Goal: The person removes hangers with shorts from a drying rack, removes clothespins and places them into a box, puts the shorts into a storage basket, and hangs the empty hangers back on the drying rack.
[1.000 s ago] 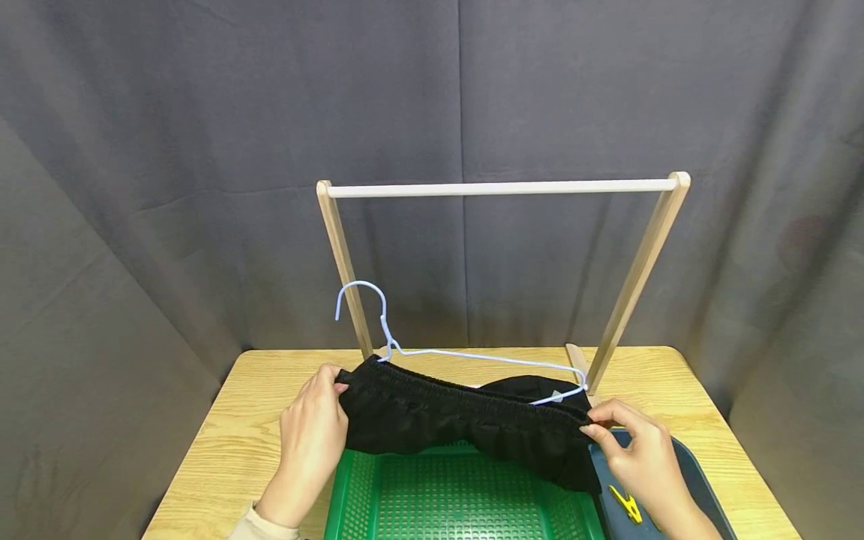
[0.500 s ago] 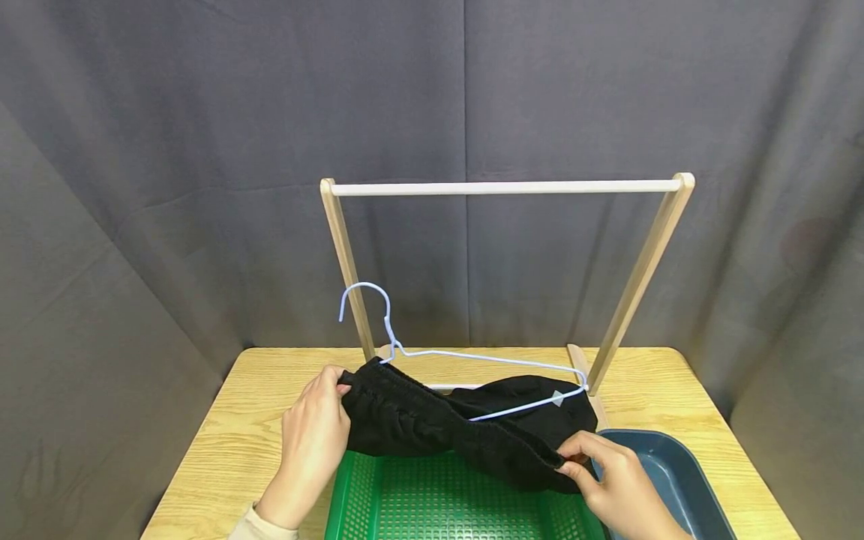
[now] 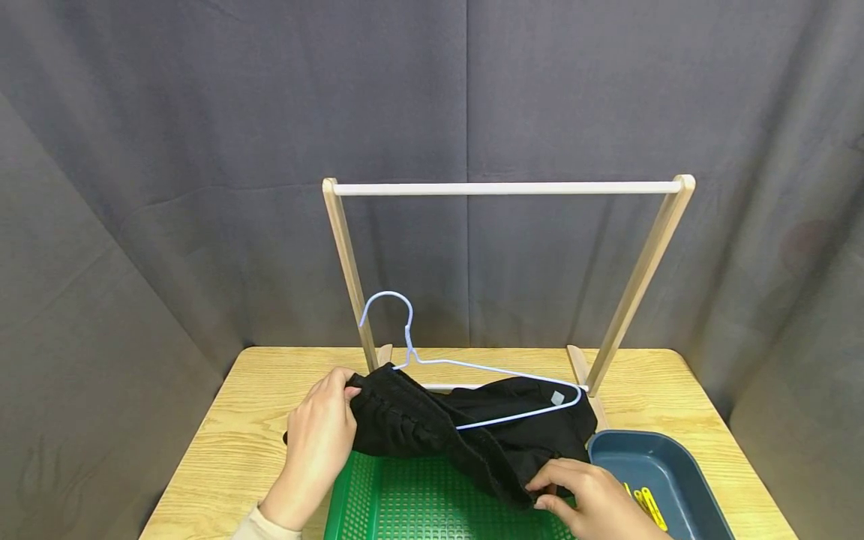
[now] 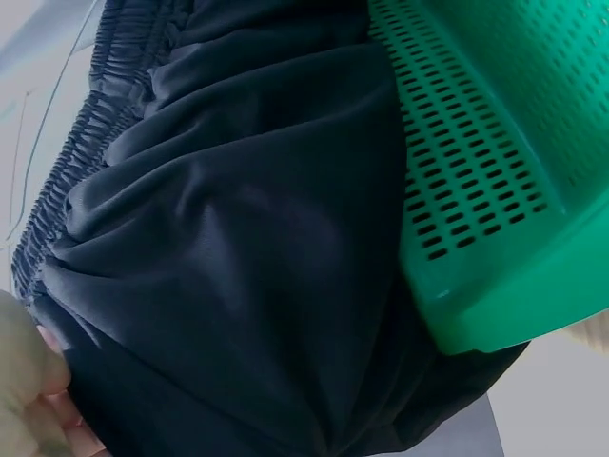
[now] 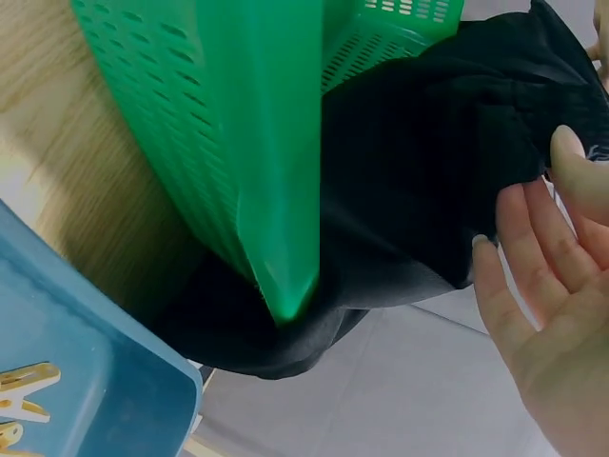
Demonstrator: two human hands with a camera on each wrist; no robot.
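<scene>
A black garment with a gathered elastic waistband, which looks like shorts (image 3: 405,420), spreads over the far part of a green basket (image 3: 358,495). My left hand (image 3: 320,431) grips the left end of its waistband, close to the hanger's neck. With thumb and fingers my right hand (image 3: 587,495) pinches the front waistband edge, low over the basket. A light-blue hanger (image 3: 499,369) lies partly inside the waist opening; its hook points up at the left and its right end shows over the black cloth. The hanger's left end is hidden in the garment.
Behind stands a wooden rack with a white rail (image 3: 506,189). A dark-blue tray (image 3: 658,450) with yellow clothespins (image 3: 648,504) sits on the wooden table (image 3: 209,450) at the right. Grey curtains surround the table.
My right hand has moved left and toward me with the front waistband edge, uncovering more of the hanger's lower bar. The left hand and the hanger hook have shifted slightly right.
</scene>
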